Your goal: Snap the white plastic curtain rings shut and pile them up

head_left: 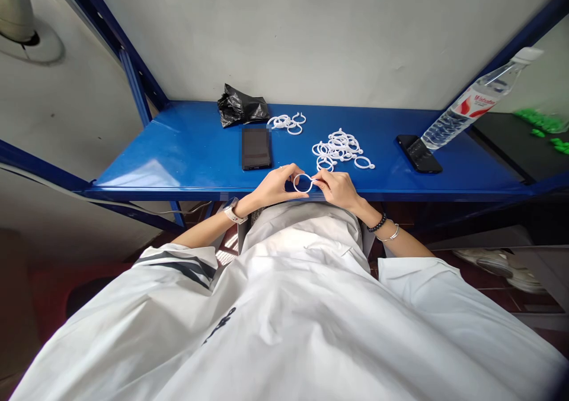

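Observation:
Just above the front edge of the blue shelf, a white plastic curtain ring (304,175) is held between both hands. My left hand (276,186) curves around the ring's left side, thumb and fingers closed on its rim. My right hand (338,189) is closed in a pinch at the ring's right side, where a small tab shows; the fingertips partly cover it. Behind my right hand lies a loose pile of similar white rings (338,149), with a single ring (364,163) at its right. Farther back to the left is a smaller group of rings (281,121).
On the blue shelf (186,146), a black flat device (256,148) lies near a crumpled black plastic bag (242,106). At right, a water bottle (475,105) stands by a black phone (418,154). Blue uprights (136,87) frame the shelf; a pale wall is behind.

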`<state>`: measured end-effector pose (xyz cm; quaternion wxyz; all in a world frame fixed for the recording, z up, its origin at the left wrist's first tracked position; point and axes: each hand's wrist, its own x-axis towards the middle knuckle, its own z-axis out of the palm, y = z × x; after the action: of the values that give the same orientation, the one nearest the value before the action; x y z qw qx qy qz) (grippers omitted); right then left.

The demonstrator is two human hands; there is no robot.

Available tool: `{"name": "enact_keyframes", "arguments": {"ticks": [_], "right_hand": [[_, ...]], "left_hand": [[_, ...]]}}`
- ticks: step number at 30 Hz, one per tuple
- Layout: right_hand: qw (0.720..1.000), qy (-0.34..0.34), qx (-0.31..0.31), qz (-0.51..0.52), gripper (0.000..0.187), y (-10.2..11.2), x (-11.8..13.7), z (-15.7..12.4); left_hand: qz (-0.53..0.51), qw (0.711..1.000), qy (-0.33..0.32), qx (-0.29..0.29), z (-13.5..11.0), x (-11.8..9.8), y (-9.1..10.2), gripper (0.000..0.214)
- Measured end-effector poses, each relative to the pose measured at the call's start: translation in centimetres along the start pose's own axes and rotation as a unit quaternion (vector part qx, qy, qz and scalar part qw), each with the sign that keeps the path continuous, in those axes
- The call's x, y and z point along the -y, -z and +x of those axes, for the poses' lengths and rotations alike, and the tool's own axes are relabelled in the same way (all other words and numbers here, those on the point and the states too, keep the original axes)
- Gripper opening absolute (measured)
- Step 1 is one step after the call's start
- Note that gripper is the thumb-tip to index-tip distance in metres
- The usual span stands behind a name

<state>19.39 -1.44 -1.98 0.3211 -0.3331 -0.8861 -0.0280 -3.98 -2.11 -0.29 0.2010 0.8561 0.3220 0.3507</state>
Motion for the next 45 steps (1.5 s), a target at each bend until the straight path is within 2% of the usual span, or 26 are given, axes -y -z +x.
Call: {"name": "enact_keyframes", "arguments": {"ticks": [10,45], "right_hand": [[1.0,-0.004,0.013,0.01,0.023,0.06,0.08,0.01],[1.0,0.012,0.019,0.007,0.021,-0.1,-0.21,0.01]], "left_hand": [[0.001,1.0,0.027,0.009,-0.07,-0.11,-0.04,0.062],[0.016,1.0,0.005,0.013,-0.12,-0.04,-0.04,0.05]]}}
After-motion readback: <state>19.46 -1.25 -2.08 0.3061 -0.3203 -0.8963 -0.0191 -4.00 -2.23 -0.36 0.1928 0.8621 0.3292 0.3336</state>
